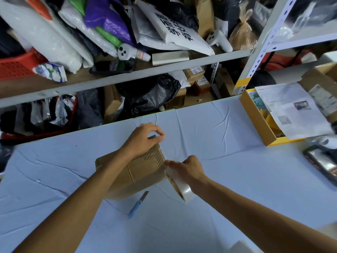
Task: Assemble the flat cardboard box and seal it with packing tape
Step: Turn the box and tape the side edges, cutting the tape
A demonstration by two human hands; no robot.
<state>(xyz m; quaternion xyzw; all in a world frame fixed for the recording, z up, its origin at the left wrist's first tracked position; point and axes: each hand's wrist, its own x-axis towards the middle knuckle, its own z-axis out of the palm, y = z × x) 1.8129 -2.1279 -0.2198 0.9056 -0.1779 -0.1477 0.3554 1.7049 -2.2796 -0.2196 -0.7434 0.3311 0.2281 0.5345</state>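
**Tape roll at the box's corner**

From the head view we read large black Chinese characters on a white plastic bag point(175, 28) on the shelf. We also see a QR code on a printed paper sheet point(291, 114), though its small text is too blurred to read. The brown cardboard box point(138, 172) sits tilted on the light blue cloth-covered tabletop point(228, 161), long axis running near-left to far-right, corrugated edge upward. Our left hand point(144, 137) pinches its far top edge. Our right hand point(187, 168), just beside its right corner, grips a roll of clear packing tape point(180, 189).
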